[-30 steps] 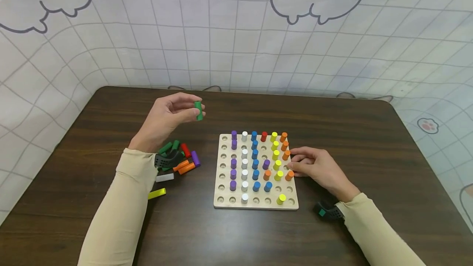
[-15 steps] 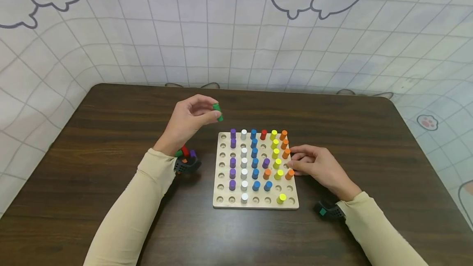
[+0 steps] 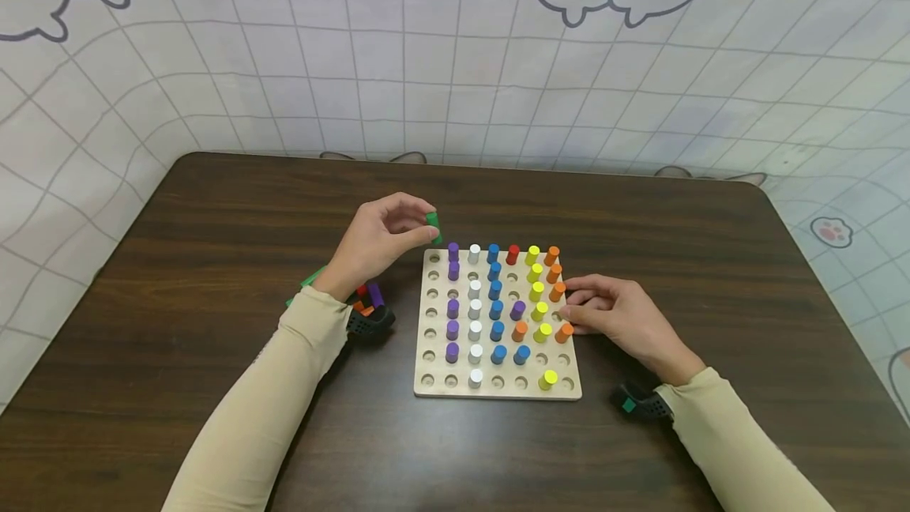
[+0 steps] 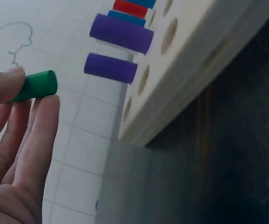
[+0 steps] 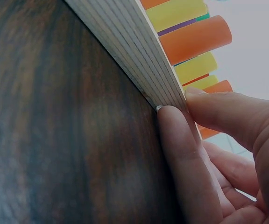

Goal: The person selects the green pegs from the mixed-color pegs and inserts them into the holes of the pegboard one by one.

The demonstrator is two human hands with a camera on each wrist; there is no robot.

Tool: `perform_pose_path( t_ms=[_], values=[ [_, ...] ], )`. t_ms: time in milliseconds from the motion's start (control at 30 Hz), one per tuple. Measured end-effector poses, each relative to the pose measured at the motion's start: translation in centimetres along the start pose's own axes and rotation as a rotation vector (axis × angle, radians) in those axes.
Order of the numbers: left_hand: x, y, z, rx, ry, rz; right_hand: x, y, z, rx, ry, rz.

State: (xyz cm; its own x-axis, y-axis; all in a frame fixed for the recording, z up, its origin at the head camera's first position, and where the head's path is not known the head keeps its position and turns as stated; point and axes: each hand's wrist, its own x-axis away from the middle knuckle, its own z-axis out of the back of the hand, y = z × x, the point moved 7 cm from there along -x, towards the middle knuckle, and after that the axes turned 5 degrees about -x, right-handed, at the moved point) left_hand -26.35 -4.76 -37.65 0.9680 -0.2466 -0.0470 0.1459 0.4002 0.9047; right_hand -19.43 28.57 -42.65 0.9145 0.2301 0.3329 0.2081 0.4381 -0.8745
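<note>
A square wooden pegboard [image 3: 426,389] lies on the dark table, with coloured pegs standing in columns: purple, white, blue, yellow, orange. My left hand [image 3: 380,247] pinches a green peg [image 3: 433,224] just above the board's far left corner; the left wrist view shows that green peg [image 4: 36,86] between thumb and fingertips, beside the board's edge [image 4: 181,93]. My right hand [image 3: 611,318] rests against the board's right edge, fingertips [image 5: 181,135] touching the side of the wood near the orange pegs [image 3: 564,332].
A small heap of loose pegs [image 3: 366,299], red, purple, orange and green, lies on the table left of the board, mostly hidden behind my left forearm. The table's edges are rounded, and a white gridded backdrop rises behind it.
My left hand has carried the green peg rightward and down, from above the loose pile to the board's far left corner. The right hand has stayed at the board's edge.
</note>
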Motion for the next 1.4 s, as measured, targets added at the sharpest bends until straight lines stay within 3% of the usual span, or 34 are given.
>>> perform_pose_path(
  t_ms=[667, 967, 1400],
  values=[
    [-0.3, -1.6, -0.8, -0.137, -0.080, 0.020, 0.0, 0.1, 0.1, 0.007, 0.008, -0.004],
    [-0.4, -1.7, -1.4, -0.184, -0.113, -0.007, 0.0, 0.0, 0.1, 0.009, 0.006, -0.006],
    [-0.3, -1.3, -1.0, -0.194, -0.120, -0.012, 0.2, -0.1, 0.1, -0.007, -0.003, 0.001]
  ],
)
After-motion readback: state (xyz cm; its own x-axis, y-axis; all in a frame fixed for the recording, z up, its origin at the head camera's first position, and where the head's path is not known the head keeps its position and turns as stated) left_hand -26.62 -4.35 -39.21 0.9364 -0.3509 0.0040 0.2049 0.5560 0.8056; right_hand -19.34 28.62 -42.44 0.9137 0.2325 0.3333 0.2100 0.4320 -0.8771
